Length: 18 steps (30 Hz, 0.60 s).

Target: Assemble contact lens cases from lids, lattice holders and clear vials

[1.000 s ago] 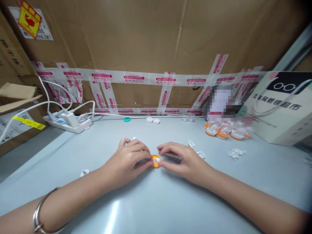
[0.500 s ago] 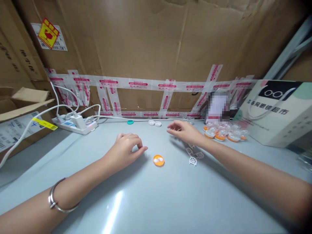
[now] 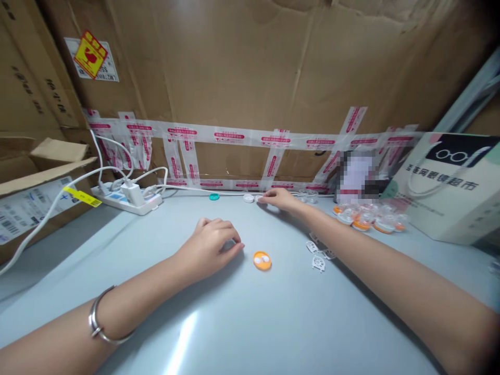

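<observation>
My right hand (image 3: 278,200) reaches to the back of the table, its fingertips closed on a white disc (image 3: 258,199) that they partly cover. Just left of it lies another white disc (image 3: 248,198), and farther left a green disc (image 3: 214,197). My left hand (image 3: 214,244) rests on the table with curled fingers, thumb and index apart, holding nothing. To its right sits an orange disc (image 3: 262,261) with small white round parts on it. White spoked pieces (image 3: 318,263) lie beneath and beside my right forearm.
Several clear-topped orange and white discs (image 3: 361,221) are clustered at the right, before a paper bag (image 3: 445,192). A power strip (image 3: 146,204) with cables and an open carton (image 3: 42,208) stand left. A large cardboard box (image 3: 234,67) closes off the back.
My right hand has moved left and onto the right-hand white disc. My left hand has stayed nearly still, while the whole view has shifted slightly.
</observation>
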Each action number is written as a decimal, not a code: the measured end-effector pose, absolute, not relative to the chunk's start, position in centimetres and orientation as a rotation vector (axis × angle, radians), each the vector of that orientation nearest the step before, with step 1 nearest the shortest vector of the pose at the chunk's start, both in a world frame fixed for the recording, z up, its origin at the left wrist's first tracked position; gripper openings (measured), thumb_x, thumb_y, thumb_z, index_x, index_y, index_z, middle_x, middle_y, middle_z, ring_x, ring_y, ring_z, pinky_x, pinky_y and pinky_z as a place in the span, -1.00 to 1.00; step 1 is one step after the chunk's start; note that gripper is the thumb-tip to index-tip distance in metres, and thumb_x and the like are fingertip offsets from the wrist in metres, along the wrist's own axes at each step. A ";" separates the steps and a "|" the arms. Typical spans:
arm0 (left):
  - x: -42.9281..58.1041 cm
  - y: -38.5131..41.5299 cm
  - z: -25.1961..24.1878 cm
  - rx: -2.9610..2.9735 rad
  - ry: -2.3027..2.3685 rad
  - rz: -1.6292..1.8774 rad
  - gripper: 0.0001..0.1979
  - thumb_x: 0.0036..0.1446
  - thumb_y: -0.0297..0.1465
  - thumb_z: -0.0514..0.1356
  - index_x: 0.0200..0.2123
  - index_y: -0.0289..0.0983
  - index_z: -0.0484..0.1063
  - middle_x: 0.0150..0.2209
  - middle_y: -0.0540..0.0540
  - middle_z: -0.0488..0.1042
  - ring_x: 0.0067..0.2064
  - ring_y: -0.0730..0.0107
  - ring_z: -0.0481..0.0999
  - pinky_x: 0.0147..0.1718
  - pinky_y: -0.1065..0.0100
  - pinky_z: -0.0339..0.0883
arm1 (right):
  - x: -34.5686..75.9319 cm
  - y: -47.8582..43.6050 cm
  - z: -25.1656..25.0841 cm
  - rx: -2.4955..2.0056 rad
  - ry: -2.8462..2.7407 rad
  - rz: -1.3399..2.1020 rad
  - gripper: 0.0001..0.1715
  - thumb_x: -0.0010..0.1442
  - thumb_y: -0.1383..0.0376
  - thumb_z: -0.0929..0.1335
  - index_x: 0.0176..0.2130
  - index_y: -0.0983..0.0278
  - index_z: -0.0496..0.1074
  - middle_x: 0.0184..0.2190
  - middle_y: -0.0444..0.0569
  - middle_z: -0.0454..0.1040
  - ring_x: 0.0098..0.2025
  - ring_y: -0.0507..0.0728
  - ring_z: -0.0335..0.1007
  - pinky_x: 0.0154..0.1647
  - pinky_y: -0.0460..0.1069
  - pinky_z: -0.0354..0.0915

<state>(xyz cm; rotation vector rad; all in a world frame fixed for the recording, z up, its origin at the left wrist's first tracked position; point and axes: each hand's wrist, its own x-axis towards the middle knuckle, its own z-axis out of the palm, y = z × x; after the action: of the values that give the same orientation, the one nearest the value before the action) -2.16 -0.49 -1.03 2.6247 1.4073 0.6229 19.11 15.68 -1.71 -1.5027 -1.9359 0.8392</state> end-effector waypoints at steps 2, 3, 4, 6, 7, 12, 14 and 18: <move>-2.2 -0.4 -1.1 2.613 1.405 0.644 -0.82 0.17 -0.34 0.05 -0.32 -0.22 0.44 -0.29 0.00 0.47 -0.21 0.34 0.40 -0.22 0.25 0.04 | 19.6 14.2 -0.8 -1.434 -1.891 1.029 -0.56 0.04 0.02 0.31 -0.30 0.36 0.43 -0.36 0.04 0.45 -0.42 0.04 0.33 -0.41 -0.06 0.27; -2.2 -0.4 -1.1 2.603 1.403 0.655 -0.83 0.18 -0.34 0.05 -0.32 -0.21 0.44 -0.29 0.00 0.48 -0.21 0.34 0.40 -0.22 0.25 0.05 | 19.9 13.3 -0.4 -1.390 -1.872 1.120 -0.54 0.08 0.01 0.27 -0.26 0.34 0.42 -0.33 0.04 0.46 -0.41 0.02 0.34 -0.40 -0.07 0.29; -2.1 -0.4 -1.1 2.590 1.401 0.666 -0.83 0.17 -0.34 0.05 -0.32 -0.21 0.44 -0.28 0.00 0.48 -0.20 0.34 0.40 -0.22 0.25 0.05 | 20.2 12.2 0.1 -1.348 -1.862 1.201 -0.54 0.11 0.01 0.24 -0.23 0.32 0.42 -0.29 0.05 0.46 -0.39 0.02 0.35 -0.38 -0.07 0.32; -2.0 -0.4 -1.0 2.559 1.393 0.683 -0.83 0.17 -0.34 0.05 -0.31 -0.20 0.44 -0.28 0.00 0.48 -0.19 0.33 0.40 -0.21 0.25 0.07 | 20.7 10.1 0.8 -1.279 -1.830 1.364 -0.56 0.12 0.01 0.24 -0.24 0.30 0.43 -0.26 0.05 0.46 -0.35 0.03 0.37 -0.33 -0.05 0.34; -1.9 -0.5 -1.0 2.544 1.386 0.690 -0.83 0.17 -0.34 0.05 -0.31 -0.20 0.44 -0.28 0.00 0.48 -0.19 0.32 0.40 -0.20 0.24 0.08 | 21.0 9.0 1.0 -1.242 -1.789 1.482 -0.58 0.12 0.02 0.26 -0.26 0.30 0.43 -0.27 0.04 0.46 -0.35 0.03 0.37 -0.32 -0.05 0.35; -1.6 -0.9 -0.8 2.475 1.234 0.692 -0.81 0.18 -0.30 0.06 -0.23 -0.20 0.43 -0.22 -0.04 0.46 -0.16 0.32 0.40 -0.14 0.25 0.14 | 21.7 5.4 0.8 -1.099 -1.454 1.897 -0.75 0.07 0.13 0.35 -0.33 0.27 0.45 -0.35 -0.05 0.46 -0.35 0.00 0.36 -0.27 -0.10 0.32; -1.5 -1.1 -0.9 2.458 1.169 0.662 -0.75 0.14 -0.22 0.11 -0.15 -0.18 0.39 -0.15 -0.07 0.43 -0.10 0.29 0.38 -0.10 0.24 0.14 | 21.8 4.6 0.4 -1.098 -1.454 1.846 -0.75 0.05 0.14 0.36 -0.33 0.27 0.45 -0.37 -0.07 0.46 -0.35 0.00 0.35 -0.26 -0.10 0.30; -1.1 -1.5 -1.6 2.460 1.182 0.597 -0.58 -0.03 -0.13 0.23 -0.10 -0.17 0.34 -0.09 -0.09 0.37 -0.03 0.19 0.32 -0.05 0.17 0.10 | 21.8 3.4 -0.5 -1.172 -1.691 1.548 -0.72 -0.02 0.13 0.40 -0.39 0.30 0.46 -0.47 -0.12 0.42 -0.44 -0.02 0.27 -0.35 -0.11 0.23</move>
<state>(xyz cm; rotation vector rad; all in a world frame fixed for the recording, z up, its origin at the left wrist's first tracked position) -1.06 -1.46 -1.60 2.4604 1.1824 0.5971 21.76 3.43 -0.51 -1.1717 -1.6914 1.5482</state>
